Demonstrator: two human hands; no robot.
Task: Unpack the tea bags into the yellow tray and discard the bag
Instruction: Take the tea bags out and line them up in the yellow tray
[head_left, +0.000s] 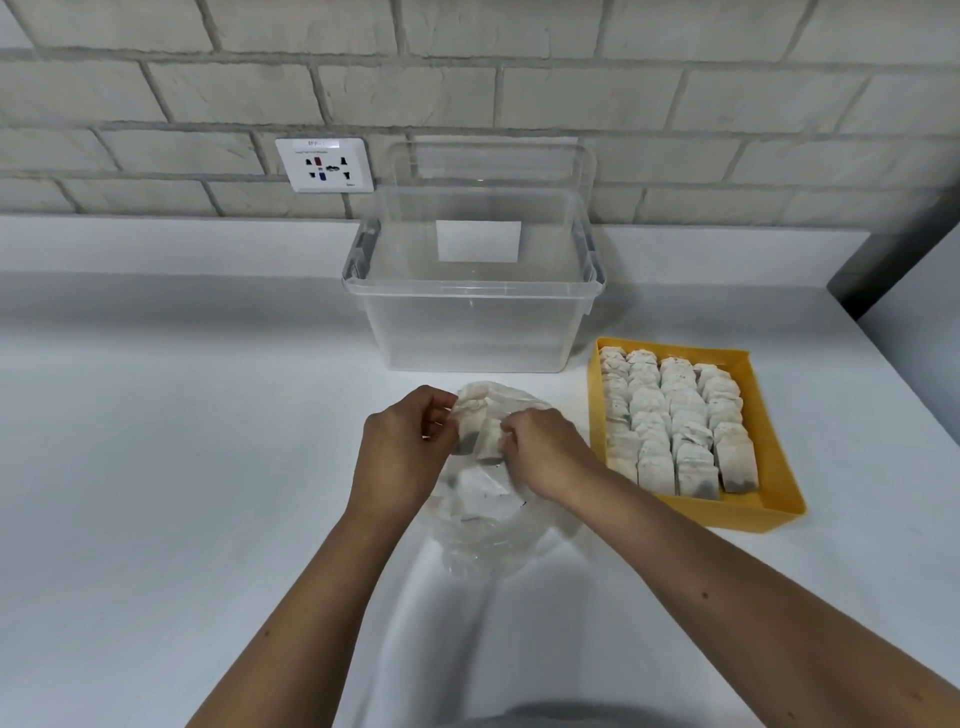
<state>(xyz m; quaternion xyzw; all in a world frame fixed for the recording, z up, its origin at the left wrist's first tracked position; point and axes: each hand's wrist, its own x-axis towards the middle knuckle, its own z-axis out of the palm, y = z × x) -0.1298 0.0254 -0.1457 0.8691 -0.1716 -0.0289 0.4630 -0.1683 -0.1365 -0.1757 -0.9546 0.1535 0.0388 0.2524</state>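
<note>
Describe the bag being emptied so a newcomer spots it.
On the white counter, look before the clear bin, left of the yellow tray. The plastic bag lies crumpled under the left hand and right hand, the only soft, wrinkled see-through thing.

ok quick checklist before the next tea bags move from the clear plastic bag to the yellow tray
1. Left hand grips the crumpled clear plastic bag at its mouth: ok.
2. Right hand pinches the white paper tea bags at the opening: ok.
3. Room in the yellow rectangular plastic tray: not ok, four packed rows cover nearly all its floor.
4. Bag emptied for discarding: not ok, another tea bag shows lower inside.
5. Path to the tray: ok, bare white counter between.
6. Discard spot: cannot tell; the clear plastic tub behind stands open.
</note>
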